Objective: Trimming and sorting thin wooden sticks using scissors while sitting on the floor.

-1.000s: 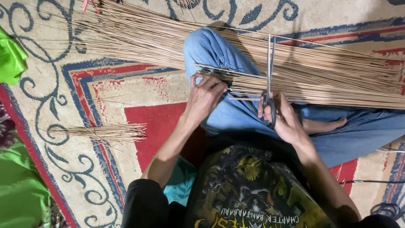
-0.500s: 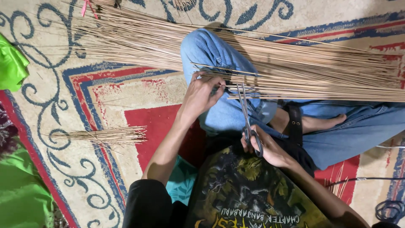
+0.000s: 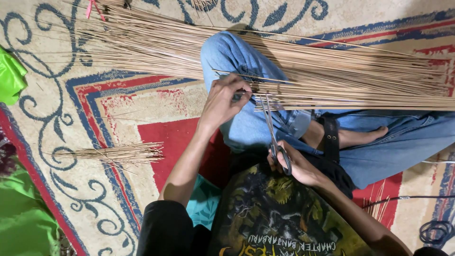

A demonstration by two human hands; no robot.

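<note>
Two hands at work: left hand [image 3: 226,98] pinches stick ends of the long stick bundle [image 3: 303,76] across the knee [image 3: 232,54]; right hand [image 3: 296,163], fingers through the scissors [image 3: 271,128] just below the bundle, blades nearly closed. Trimming step; next likely needs blades aligned on the pinched ends.

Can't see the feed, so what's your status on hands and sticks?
Left hand pinching stick ends over the knee. Right hand gripping scissors, blades at the ends. Nothing in the way.

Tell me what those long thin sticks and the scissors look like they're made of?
The sticks look like dried plant ribs or split bamboo: pale tan, matte, thin and straight. The scissors in the right hand seem steel: narrow grey blades with a dull shine; handles are mostly hidden.
</note>
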